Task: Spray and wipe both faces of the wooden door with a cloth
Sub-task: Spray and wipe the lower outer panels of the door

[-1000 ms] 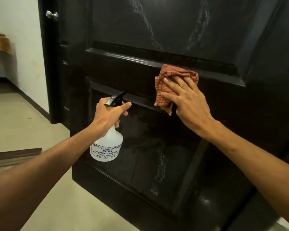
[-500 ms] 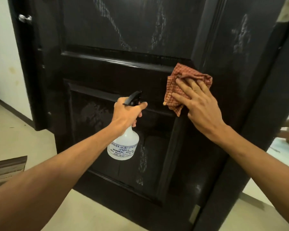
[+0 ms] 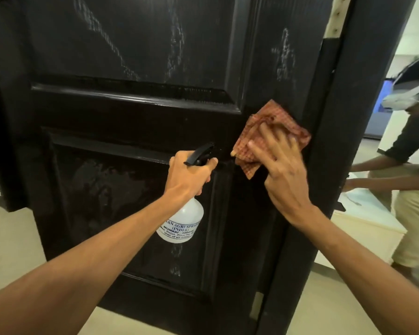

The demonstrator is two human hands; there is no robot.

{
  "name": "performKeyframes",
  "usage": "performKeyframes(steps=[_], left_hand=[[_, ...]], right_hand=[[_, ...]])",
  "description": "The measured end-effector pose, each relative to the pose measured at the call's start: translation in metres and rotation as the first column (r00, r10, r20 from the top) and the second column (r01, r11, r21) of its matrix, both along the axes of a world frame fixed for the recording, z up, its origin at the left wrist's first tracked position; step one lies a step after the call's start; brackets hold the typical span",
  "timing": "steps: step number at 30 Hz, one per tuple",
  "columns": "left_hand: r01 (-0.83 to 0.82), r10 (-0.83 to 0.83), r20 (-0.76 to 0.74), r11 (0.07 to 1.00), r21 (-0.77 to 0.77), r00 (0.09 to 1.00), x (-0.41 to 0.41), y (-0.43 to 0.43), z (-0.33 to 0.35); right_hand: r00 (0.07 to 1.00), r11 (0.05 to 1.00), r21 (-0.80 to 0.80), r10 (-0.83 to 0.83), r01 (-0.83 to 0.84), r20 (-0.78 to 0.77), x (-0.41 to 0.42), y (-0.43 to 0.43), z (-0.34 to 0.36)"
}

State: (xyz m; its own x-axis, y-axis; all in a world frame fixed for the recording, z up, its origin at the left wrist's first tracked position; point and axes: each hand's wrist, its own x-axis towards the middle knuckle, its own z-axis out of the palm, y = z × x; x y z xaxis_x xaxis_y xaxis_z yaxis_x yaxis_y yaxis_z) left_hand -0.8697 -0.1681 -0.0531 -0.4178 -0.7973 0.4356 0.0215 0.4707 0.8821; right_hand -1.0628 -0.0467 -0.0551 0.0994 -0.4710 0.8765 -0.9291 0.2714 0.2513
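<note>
Head view, down both forearms at the dark wooden door (image 3: 131,56). Presses the checked cloth (image 3: 271,112) flat against the right-hand upright of the door with the right hand (image 3: 286,170), fingers spread and fairly straight, none curled round the fabric. Grips the neck of the spray bottle (image 3: 182,223) in the left hand (image 3: 186,180), fingers wrapped tight, nozzle aimed at the wood just beside the cloth. Shows white streaks (image 3: 102,37) on the upper panel and a dull wet patch (image 3: 102,180) on the lower one, so probably partway through this face, with the other face out of sight. Could lose the cloth: held only by flat pressure, apt to slide or drop to the floor (image 3: 10,238) on a quick stroke. Could wet the right hand rather than the wood if squeezed now, with nozzle and cloth so close. Could swing the door under a hard push toward the person (image 3: 406,151) crouched beyond its edge. Could leave the streaks to dry in place if skipped.
</note>
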Motion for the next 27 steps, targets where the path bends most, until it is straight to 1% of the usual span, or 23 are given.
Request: performKeyframes(steps=[2,3,5,6,7,8,9,11,12,13,15,16,17,18,20,21,22,23,24,26,27], left_hand=[[0.005,-0.005,0.004,1.000,-0.003,1.000,-0.005,0.003,-0.002],[0.000,0.000,-0.002,1.000,-0.001,1.000,-0.006,0.002,-0.002],[-0.019,0.019,-0.019,1.000,-0.007,1.000,-0.006,0.000,0.000],[-0.024,0.024,-0.022,1.000,-0.010,0.999,-0.005,-0.001,-0.002],[-0.020,0.020,-0.025,1.000,-0.012,0.999,-0.004,-0.002,-0.004],[-0.010,0.010,-0.025,1.000,-0.014,1.000,-0.003,-0.002,-0.005],[-0.002,0.002,-0.024,1.000,-0.018,1.000,-0.002,-0.001,-0.006],[-0.003,0.002,-0.029,0.999,-0.037,1.000,0.000,-0.005,0.000],[-0.015,0.014,-0.037,0.999,-0.041,0.999,0.003,-0.008,0.003],[-0.026,0.024,-0.043,0.999,-0.045,0.999,0.006,-0.012,0.007],[-0.043,0.042,-0.038,0.998,-0.035,0.998,0.013,-0.018,0.002],[-0.051,0.051,-0.030,0.998,-0.023,0.998,0.017,-0.020,-0.005],[-0.062,0.061,-0.021,0.998,-0.011,0.998,0.021,-0.021,-0.013],[-0.072,0.072,-0.013,0.997,-0.006,0.997,0.024,-0.022,-0.018],[-0.095,0.095,-0.009,0.995,0.000,0.995,0.030,-0.024,-0.022],[-0.104,0.104,-0.012,0.995,0.000,0.995,0.033,-0.026,-0.021],[-0.106,0.106,-0.014,0.994,-0.001,0.994,0.035,-0.028,-0.019],[-0.103,0.103,-0.012,0.995,-0.005,0.995,0.037,-0.029,-0.020],[-0.099,0.099,-0.007,0.995,-0.010,0.995,0.038,-0.029,-0.021],[-0.102,0.102,0.006,0.995,-0.007,0.995,0.039,-0.028,-0.030],[-0.100,0.100,0.016,0.995,0.000,0.995,0.039,-0.026,-0.036]], right_hand=[[0.997,0.996,0.088,-0.012,0.019,-0.081,-0.004,0.003,-0.009],[0.996,0.997,0.075,-0.019,0.026,-0.090,-0.005,0.004,-0.001],[0.999,0.999,-0.026,-0.034,0.034,-0.025,-0.004,0.000,0.024],[0.999,0.997,-0.069,-0.040,0.041,0.027,0.000,-0.003,0.031],[0.998,0.995,-0.092,-0.041,0.044,0.044,0.004,-0.007,0.031],[0.999,0.996,-0.076,-0.040,0.042,0.027,0.007,-0.011,0.024],[0.999,0.999,-0.025,-0.037,0.036,-0.004,0.005,-0.014,0.010],[0.992,0.990,0.136,-0.025,0.042,-0.125,0.000,-0.012,-0.002],[0.985,0.986,0.160,-0.025,0.053,-0.172,-0.001,-0.011,0.005],[0.984,0.989,0.131,-0.044,0.068,-0.174,-0.002,-0.012,0.018],[0.996,0.997,-0.001,-0.080,0.080,-0.043,0.007,-0.018,0.034],[0.997,0.996,-0.038,-0.079,0.079,-0.001,0.014,-0.023,0.031],[0.997,0.998,-0.021,-0.067,0.067,-0.022,0.019,-0.028,0.018],[0.995,0.997,0.061,-0.048,0.054,-0.083,0.021,-0.032,-0.002],[0.974,0.949,0.309,0.011,0.061,-0.226,0.022,-0.031,-0.041],[0.960,0.914,0.398,0.033,0.084,-0.277,0.024,-0.029,-0.049],[0.953,0.896,0.433,0.036,0.103,-0.302,0.023,-0.028,-0.047],[0.953,0.900,0.420,0.013,0.121,-0.303,0.023,-0.028,-0.041],[0.962,0.915,0.379,-0.031,0.137,-0.272,0.024,-0.030,-0.030],[0.974,0.957,0.258,-0.079,0.134,-0.212,0.026,-0.034,-0.019],[0.976,0.965,0.227,-0.082,0.128,-0.203,0.027,-0.034,-0.024]])
